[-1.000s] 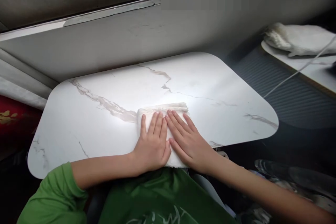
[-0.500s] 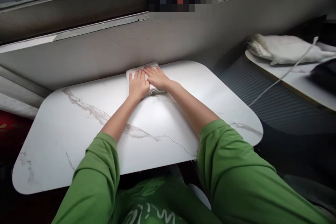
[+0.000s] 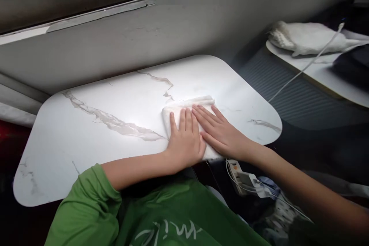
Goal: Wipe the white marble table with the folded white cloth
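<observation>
Probably a home: a white, marble-patterned, round-cornered bench [image 3: 95,138] stands beside a grey wall [image 3: 121,42], near a white, animal-shaped, soft-looking object [image 3: 313,38] and a white plastic power strip [image 3: 235,169].

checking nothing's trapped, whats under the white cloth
The marble-patterned tabletop shows around the white cloth, which lies beneath the left hand and right hand. The surface directly under it is covered, so anything there can't be seen.
</observation>
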A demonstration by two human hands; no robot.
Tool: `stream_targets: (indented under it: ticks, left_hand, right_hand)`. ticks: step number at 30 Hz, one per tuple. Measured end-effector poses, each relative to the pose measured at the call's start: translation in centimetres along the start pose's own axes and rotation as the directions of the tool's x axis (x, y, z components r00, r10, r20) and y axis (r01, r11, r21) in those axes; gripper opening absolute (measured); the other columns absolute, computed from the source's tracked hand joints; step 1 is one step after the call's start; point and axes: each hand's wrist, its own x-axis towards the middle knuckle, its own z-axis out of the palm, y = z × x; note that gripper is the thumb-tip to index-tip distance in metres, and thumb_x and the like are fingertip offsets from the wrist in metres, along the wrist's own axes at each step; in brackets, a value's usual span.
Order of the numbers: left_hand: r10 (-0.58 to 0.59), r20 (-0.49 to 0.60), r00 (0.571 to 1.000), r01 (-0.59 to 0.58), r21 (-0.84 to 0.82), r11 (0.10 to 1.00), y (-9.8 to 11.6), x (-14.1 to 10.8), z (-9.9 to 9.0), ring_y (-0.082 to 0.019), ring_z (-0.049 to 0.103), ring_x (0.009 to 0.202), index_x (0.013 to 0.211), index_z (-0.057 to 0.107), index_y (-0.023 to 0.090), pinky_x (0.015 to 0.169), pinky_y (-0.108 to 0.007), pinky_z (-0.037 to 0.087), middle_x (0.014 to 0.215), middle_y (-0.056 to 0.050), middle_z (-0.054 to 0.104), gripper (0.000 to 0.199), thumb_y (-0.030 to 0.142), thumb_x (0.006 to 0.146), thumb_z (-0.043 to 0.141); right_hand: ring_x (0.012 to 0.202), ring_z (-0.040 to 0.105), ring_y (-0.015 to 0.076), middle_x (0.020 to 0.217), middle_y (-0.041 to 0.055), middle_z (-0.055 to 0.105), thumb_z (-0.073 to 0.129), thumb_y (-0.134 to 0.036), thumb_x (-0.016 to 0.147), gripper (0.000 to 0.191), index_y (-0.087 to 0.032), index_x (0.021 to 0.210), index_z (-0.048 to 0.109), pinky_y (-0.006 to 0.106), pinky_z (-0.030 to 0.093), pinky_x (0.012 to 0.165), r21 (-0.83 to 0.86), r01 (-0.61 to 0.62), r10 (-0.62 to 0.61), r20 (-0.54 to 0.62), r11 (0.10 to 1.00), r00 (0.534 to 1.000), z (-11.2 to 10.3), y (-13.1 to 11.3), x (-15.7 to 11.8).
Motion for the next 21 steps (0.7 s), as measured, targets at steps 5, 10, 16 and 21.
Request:
stream_targets:
  ticks: [5,10,16,21]
  left_hand:
    - [0.12,0.016,0.993,-0.119,-0.033,0.992,0.3,-0.2,0.0,-0.037,0.02,0.144,0.144,0.031,-0.007,0.114,-0.063,0.014,0.152,-0.025,0.026,0.062,0.033,0.095,0.029]
    - [0.014,0.041,0.999,-0.011,-0.075,0.997,-4.1,7.8,1.1,-0.029,0.019,0.145,0.147,0.027,-0.001,0.118,-0.056,0.007,0.156,-0.019,0.023,0.061,0.032,0.096,0.028]
    - [-0.175,-0.038,0.984,0.17,-0.1,0.98,-9.7,17.5,2.0,-0.024,0.021,0.145,0.148,0.028,0.001,0.12,-0.048,0.006,0.155,-0.014,0.027,0.058,0.024,0.095,0.025]
    - [-0.208,-0.048,0.977,0.201,-0.123,0.972,-9.1,16.7,2.1,-0.024,0.019,0.145,0.148,0.029,0.005,0.119,-0.05,0.004,0.156,-0.013,0.027,0.057,0.024,0.095,0.026]
  right_hand:
    - [0.145,0.018,0.0266,0.159,0.0114,0.02,0.027,-0.037,0.099,0.065,-0.018,0.155,-0.001,0.057,0.019,0.116,0.066,-0.055,0.049,0.083,0.996,0.995,-1.0,0.2,-1.5]
    - [0.144,0.024,0.0284,0.155,0.0153,0.029,0.027,-0.033,0.092,0.063,-0.009,0.15,0.024,0.058,0.017,0.116,0.071,-0.211,0.208,0.046,0.975,0.977,0.1,6.2,6.2]
    - [0.139,0.034,0.0254,0.149,0.0125,0.042,0.026,-0.027,0.088,0.058,-0.01,0.141,0.041,0.053,0.019,0.115,0.097,-0.286,0.296,-0.111,0.953,0.949,1.1,12.9,16.7]
    - [0.14,0.034,0.026,0.15,0.0115,0.041,0.026,-0.029,0.09,0.058,-0.011,0.144,0.039,0.054,0.017,0.116,0.107,-0.204,0.215,-0.105,0.973,0.971,1.1,13.4,16.0]
